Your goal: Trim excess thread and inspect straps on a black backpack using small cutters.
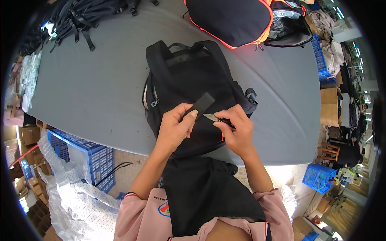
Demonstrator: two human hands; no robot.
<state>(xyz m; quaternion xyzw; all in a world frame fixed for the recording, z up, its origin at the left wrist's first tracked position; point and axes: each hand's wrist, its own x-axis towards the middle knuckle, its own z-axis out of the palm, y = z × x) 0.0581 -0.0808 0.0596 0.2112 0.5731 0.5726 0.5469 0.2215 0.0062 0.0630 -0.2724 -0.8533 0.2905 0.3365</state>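
Note:
A black backpack [189,76] lies on the grey-covered table with its shoulder straps up and its top handle at the far end. Above its lower part, my left hand [177,122] pinches a short, flat black strap [204,103], its free end pointing up and to the right. Between the fingers of my right hand [237,130] is a pair of thread snips [212,117], dark-handled with pale metal blades. The tips of the blades come close to the strap's edge; whether they touch it I cannot tell. A zipper pull [155,103] hangs at the backpack's left side.
A black bag with orange trim [231,20] lies at the table's far right, and several black bags with straps [84,20] are piled far left. Below the table's left edge stands a blue crate [100,164] beside white dotted wrapping [80,205]. Another blue crate [319,178] sits at right.

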